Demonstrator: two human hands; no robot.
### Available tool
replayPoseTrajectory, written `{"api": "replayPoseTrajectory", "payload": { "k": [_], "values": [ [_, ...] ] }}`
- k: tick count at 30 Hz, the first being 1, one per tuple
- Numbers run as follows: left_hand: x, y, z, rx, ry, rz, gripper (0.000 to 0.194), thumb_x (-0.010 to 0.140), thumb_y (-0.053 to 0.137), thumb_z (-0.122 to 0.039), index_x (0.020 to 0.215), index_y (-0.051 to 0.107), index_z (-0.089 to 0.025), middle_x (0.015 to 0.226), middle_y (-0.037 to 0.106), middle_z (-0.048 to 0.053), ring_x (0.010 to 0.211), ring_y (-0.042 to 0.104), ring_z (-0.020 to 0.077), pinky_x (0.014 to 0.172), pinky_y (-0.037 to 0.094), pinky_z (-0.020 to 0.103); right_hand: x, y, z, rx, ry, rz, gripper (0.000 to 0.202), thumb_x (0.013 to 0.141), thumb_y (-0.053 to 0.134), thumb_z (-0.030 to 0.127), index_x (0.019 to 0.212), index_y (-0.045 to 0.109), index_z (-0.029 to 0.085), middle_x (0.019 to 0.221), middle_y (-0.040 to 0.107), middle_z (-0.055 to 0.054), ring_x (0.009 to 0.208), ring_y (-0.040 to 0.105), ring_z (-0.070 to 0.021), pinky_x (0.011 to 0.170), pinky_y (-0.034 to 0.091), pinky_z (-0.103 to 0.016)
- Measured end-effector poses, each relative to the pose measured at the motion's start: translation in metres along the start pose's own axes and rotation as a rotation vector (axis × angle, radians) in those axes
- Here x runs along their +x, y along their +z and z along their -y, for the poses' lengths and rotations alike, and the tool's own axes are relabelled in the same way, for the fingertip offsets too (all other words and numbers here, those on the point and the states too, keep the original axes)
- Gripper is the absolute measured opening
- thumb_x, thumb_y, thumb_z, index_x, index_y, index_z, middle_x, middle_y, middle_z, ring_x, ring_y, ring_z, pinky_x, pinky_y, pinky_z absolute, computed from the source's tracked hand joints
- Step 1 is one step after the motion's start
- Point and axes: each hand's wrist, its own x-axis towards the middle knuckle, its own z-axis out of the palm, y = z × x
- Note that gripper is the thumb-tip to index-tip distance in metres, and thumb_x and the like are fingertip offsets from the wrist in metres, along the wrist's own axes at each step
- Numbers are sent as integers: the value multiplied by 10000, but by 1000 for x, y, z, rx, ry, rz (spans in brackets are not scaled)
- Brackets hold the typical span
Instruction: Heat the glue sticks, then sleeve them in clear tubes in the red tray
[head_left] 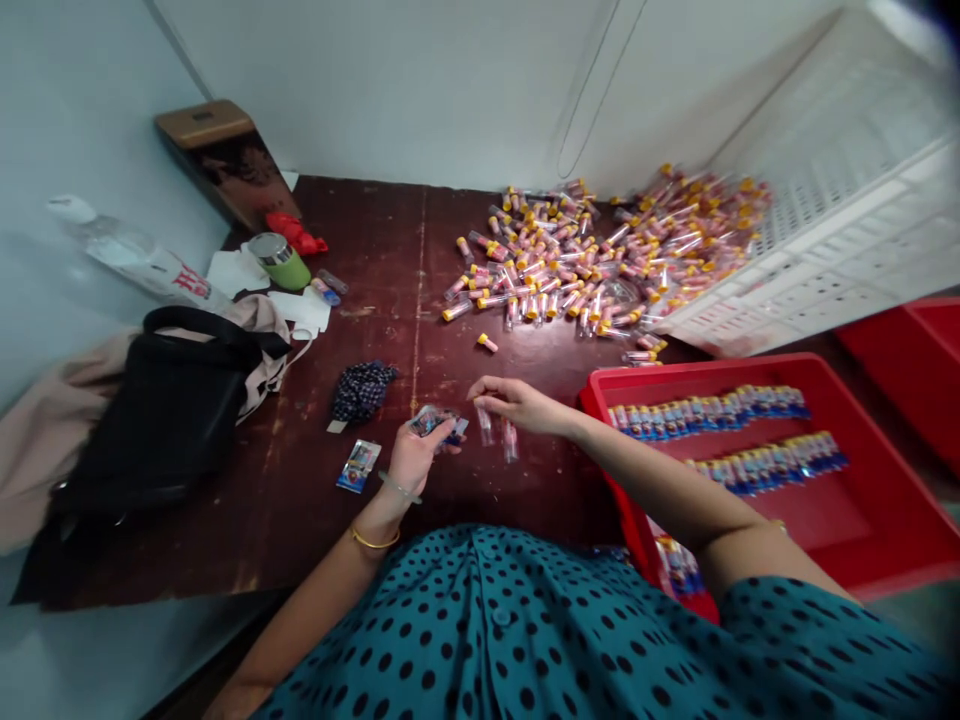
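Note:
My left hand (411, 462) is closed around several small printed packets (430, 420), held just above the table. To its right, my right hand (523, 406) pinches the upper end of a small clear tube (485, 428) with pink inside; the fingertips hide that end. A second clear tube (510, 442) lies right beside it, under the edge of the palm. One loose printed packet (359, 465) lies flat on the table left of my left hand.
Many yellow-capped tubes (540, 265) are heaped at the back, against a tipped white crate (840, 250). On the right, a red tray (885, 510) holds rows of filled packets (705, 412). Dark cloth (362, 390), a green jar (281, 262), a bottle (135, 255) and a black bag (161, 410) are left.

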Motion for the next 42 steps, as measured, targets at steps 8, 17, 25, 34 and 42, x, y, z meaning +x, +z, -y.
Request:
{"api": "replayPoseTrajectory", "payload": {
  "k": [8, 17, 25, 34, 42],
  "values": [
    [-14, 32, 12, 2, 80, 20, 323, 586, 848, -300, 803, 658, -153, 742, 658, -13, 661, 636, 142, 561, 577, 273, -46, 13, 16, -173, -32, -221, 110, 891, 609, 236, 847, 652, 145, 882, 569, -26, 801, 560, -127, 786, 453, -253],
    [-14, 31, 0, 375, -81, 485, 281, 713, 773, -406, 797, 737, -140, 781, 695, 41, 762, 622, 176, 635, 555, 282, -70, 5, 20, -284, -107, -98, 76, 880, 621, 165, 823, 667, 145, 927, 551, -43, 807, 569, -131, 778, 469, -255],
    [-17, 41, 19, 268, -70, 329, 303, 613, 851, -408, 691, 698, -159, 666, 650, -7, 626, 571, 119, 600, 488, 230, -87, -1, 14, -231, -28, -136, 141, 917, 571, 201, 834, 670, 146, 867, 554, -36, 810, 565, -138, 797, 462, -268],
    [-14, 44, 21, 346, 45, 295, 296, 575, 865, -374, 571, 662, -159, 568, 600, -30, 566, 510, 101, 598, 425, 235, -112, -31, -3, 429, 192, -475, 269, 871, 632, 366, 1052, 652, 169, 821, 609, 6, 642, 507, -83, 614, 422, -219],
    [-15, 49, 17, 438, 91, 352, 210, 581, 853, -293, 591, 682, -171, 562, 599, -26, 562, 498, 112, 599, 403, 250, -108, -31, 3, 628, 165, -527, 250, 820, 694, 368, 967, 633, 175, 745, 555, 34, 588, 466, -66, 518, 375, -184]
  ]
}}
